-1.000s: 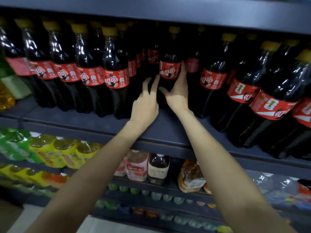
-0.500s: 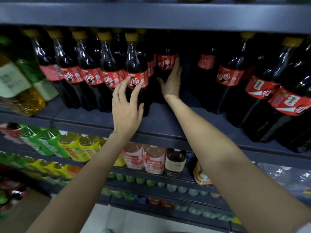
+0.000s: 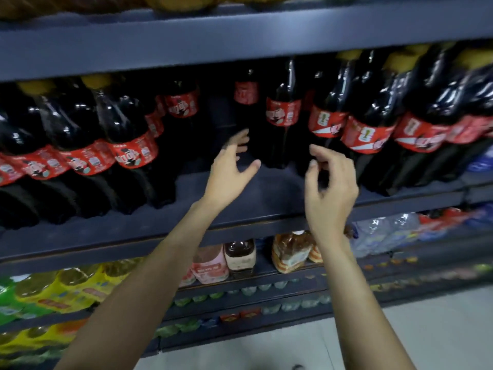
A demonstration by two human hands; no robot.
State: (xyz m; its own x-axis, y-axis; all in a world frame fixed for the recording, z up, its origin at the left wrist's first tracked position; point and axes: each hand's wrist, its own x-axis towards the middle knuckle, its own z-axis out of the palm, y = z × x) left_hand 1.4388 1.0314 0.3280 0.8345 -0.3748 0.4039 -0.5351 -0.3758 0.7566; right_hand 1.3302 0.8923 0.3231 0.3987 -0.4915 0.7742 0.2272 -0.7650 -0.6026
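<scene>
moved: both hands have left the left-side bottles and now flank the tall dark plastic cola bottle with a red label (image 3: 283,116).
bottle: glossy, round, upright on the dark blue metal shelf (image 3: 266,194), set back from its edge.
around: matching yellow-capped bottle rows left (image 3: 128,145) and right (image 3: 373,124) of it; the right row crowds it.
left hand (image 3: 229,170): left of the bottle, fingers spread, holding nothing; blur hides any contact.
right hand (image 3: 329,190): right of the bottle, apart from it, fingers loosely curled, holding nothing.

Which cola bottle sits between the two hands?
The cola bottle set back in the gap, between the left hand and right hand; the others stand in rows to either side.
</scene>
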